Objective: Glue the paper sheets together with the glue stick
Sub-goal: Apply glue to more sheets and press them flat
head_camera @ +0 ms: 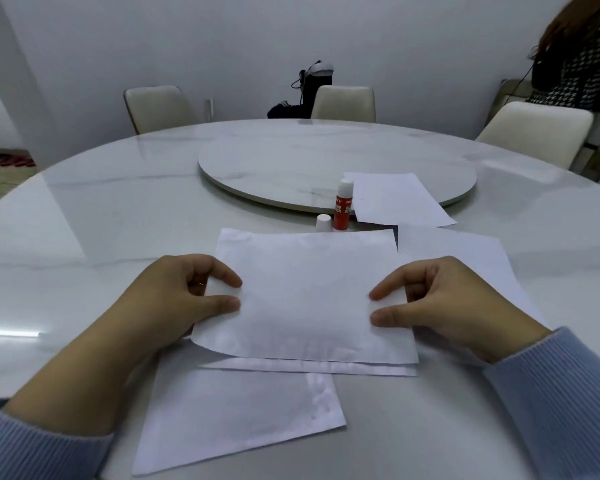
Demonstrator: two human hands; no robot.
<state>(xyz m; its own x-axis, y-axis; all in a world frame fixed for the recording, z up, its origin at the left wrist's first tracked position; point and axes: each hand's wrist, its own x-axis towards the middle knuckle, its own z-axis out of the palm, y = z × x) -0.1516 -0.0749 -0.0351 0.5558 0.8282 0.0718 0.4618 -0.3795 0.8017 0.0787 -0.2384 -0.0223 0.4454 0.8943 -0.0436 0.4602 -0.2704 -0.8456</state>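
Left hand (184,299) and right hand (426,299) pinch the white rectangular paper sheet (305,299) by opposite edges, apparently aligning it over the sheets beneath.

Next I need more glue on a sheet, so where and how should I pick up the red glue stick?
Grip the red barrel of the glue stick around its middle, coming from the near right side. It stands upright and uncapped, with its white cap close on its left and a paper sheet just behind on the right. Probably avoid the exposed top.
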